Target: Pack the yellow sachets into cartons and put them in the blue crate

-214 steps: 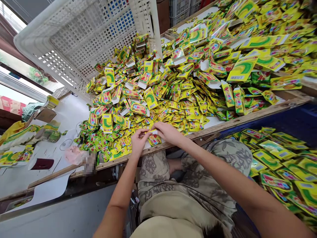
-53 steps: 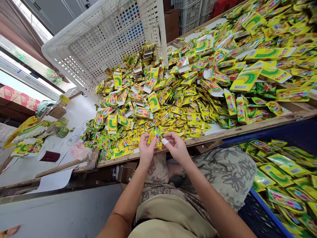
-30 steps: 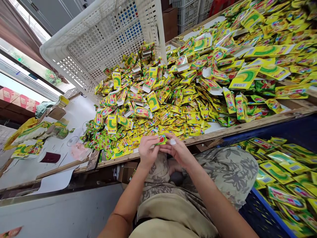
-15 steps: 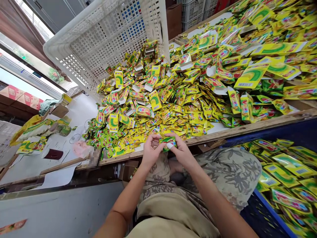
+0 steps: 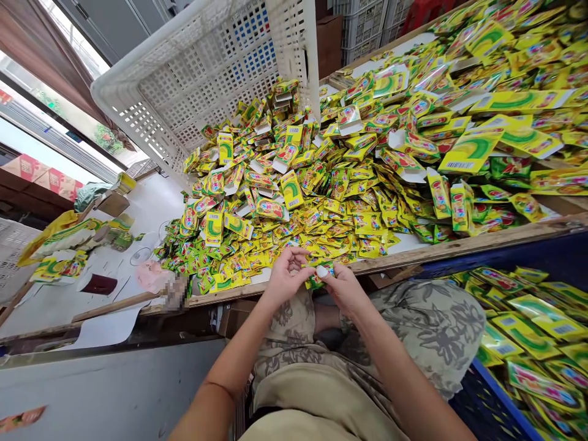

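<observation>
Just off the table's front edge, a small green and yellow packet point(image 5: 314, 282) lies between my two hands, partly covered by fingers. My right hand point(image 5: 344, 289) is closed on its right end, with something white on the thumb. The thumb of my left hand point(image 5: 287, 277) presses at the packet's left top, the other fingers curled and the index finger lifted. Right beyond my hands spreads a heap of yellow packets point(image 5: 331, 226), with small printed cartons point(image 5: 291, 190) lying on it, some with open white flaps.
A white plastic crate point(image 5: 184, 79) lies tipped over behind the heap. The wooden table edge point(image 5: 441, 250) runs before me. At my right stands a blue crate point(image 5: 498, 398) holding flat cartons. Leftward lie a dark red cup-like object point(image 5: 98, 283) and a pink bag point(image 5: 151, 275).
The packet and my right hand have shifted slightly right and down. My left index finger has lifted, and more of the left hand's fingers stand away from the packet. The view has turned slightly.
</observation>
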A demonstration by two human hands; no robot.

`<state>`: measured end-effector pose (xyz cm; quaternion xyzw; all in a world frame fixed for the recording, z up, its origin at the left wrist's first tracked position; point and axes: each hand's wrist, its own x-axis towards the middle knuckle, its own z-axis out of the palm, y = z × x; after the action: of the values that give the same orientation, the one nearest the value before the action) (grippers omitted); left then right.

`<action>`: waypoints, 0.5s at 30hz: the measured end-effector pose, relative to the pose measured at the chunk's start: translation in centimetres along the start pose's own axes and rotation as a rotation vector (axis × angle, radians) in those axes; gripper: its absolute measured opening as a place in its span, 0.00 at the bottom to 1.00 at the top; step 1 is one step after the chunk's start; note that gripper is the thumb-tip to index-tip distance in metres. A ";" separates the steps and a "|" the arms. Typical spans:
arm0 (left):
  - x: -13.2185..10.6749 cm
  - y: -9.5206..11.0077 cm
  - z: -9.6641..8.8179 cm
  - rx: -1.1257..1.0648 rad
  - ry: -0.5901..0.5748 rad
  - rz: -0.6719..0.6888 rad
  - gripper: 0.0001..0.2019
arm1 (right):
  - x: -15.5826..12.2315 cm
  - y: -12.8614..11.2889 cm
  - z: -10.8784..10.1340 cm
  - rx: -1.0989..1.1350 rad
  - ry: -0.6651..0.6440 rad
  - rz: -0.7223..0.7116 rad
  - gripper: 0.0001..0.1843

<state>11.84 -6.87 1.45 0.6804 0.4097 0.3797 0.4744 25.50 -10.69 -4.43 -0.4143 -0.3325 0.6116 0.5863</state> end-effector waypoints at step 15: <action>6.5 1.1 -4.9 1.368 0.110 0.184 0.29 | 0.7 -1.3 -0.8 -0.222 0.290 -0.144 0.18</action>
<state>10.12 0.53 4.60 0.8384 0.5212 0.1084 -0.1169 26.82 -9.96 -3.66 -0.5353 -0.3385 0.4616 0.6212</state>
